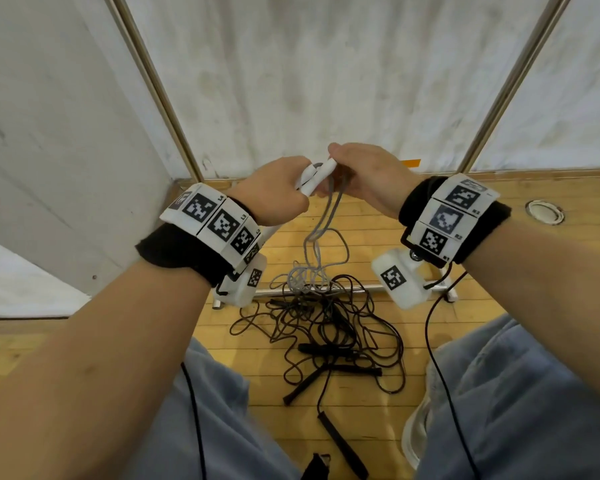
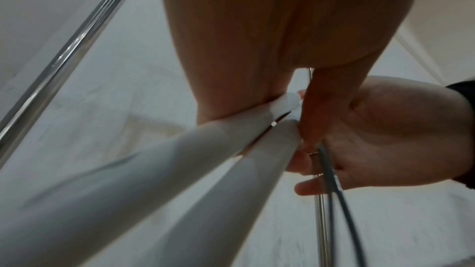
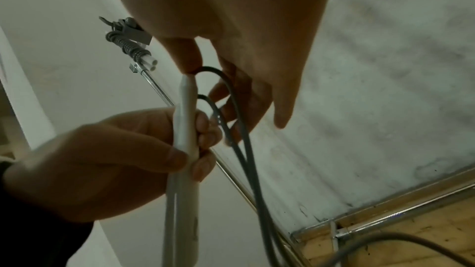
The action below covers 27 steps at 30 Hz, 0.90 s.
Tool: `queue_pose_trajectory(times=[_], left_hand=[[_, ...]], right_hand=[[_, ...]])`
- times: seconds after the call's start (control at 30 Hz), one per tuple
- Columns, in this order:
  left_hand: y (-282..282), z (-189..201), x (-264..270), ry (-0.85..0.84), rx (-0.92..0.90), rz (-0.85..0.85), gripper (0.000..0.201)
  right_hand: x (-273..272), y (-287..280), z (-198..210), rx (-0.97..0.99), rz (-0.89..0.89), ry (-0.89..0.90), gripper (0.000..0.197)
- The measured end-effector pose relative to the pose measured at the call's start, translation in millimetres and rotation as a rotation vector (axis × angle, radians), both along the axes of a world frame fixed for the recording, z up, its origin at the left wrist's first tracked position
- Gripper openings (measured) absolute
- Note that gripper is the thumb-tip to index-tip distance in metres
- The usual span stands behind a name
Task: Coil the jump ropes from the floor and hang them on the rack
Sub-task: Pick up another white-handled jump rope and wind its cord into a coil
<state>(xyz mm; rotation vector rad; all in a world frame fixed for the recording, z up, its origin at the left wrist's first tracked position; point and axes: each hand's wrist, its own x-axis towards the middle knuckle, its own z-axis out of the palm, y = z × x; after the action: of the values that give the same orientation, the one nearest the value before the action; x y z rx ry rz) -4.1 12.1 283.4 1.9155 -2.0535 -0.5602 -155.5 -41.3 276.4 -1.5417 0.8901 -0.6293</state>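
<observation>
The left hand (image 1: 274,192) gripped both white plastic handles (image 1: 314,178) of the grey jump rope (image 1: 321,237) — coiling not yet begun. The right hand (image 1: 364,181) pinched its cord; next, gather loops off the wooden floor (image 1: 499,306).

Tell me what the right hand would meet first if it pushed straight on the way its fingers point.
Almost at once, the tips of the white handles that the left hand grips; the right hand already has fingers at them, beside the grey cord. Depth is hard to judge.

Rack poles (image 1: 155,83) – shiny metal; floor (image 1: 499,306) – wood.
</observation>
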Motion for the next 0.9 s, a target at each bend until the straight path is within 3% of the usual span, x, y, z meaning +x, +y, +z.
queue_pose_trajectory(times=[0.13, 0.27, 0.33, 0.5, 0.63, 0.8, 0.9], left_hand=[[-1, -1, 6, 0.010, -0.045, 0.024, 0.014], [-1, -4, 13, 0.108, -0.029, 0.028, 0.010], [-2, -6, 17, 0.125, -0.047, 0.055, 0.003], [-4, -14, 19, 0.268, -0.015, 0.093, 0.021], [-4, -19, 16, 0.337, -0.003, 0.087, 0.017], [-1, -23, 7, 0.420, -0.056, 0.113, 0.013], [0, -23, 0, 0.359, -0.149, 0.123, 0.019]], right_hand=[[-1, -1, 3, 0.157, 0.089, -0.023, 0.029], [-2, -4, 10, 0.074, 0.125, 0.033, 0.037], [-3, -6, 12, 0.033, 0.070, 0.005, 0.036], [0, -13, 10, -0.099, -0.147, -0.036, 0.040], [-2, -20, 9, -0.209, -0.268, -0.017, 0.046], [-10, -30, 12, -0.201, -0.384, -0.037, 0.047], [-12, -34, 12, -0.150, -0.409, -0.068, 0.049]])
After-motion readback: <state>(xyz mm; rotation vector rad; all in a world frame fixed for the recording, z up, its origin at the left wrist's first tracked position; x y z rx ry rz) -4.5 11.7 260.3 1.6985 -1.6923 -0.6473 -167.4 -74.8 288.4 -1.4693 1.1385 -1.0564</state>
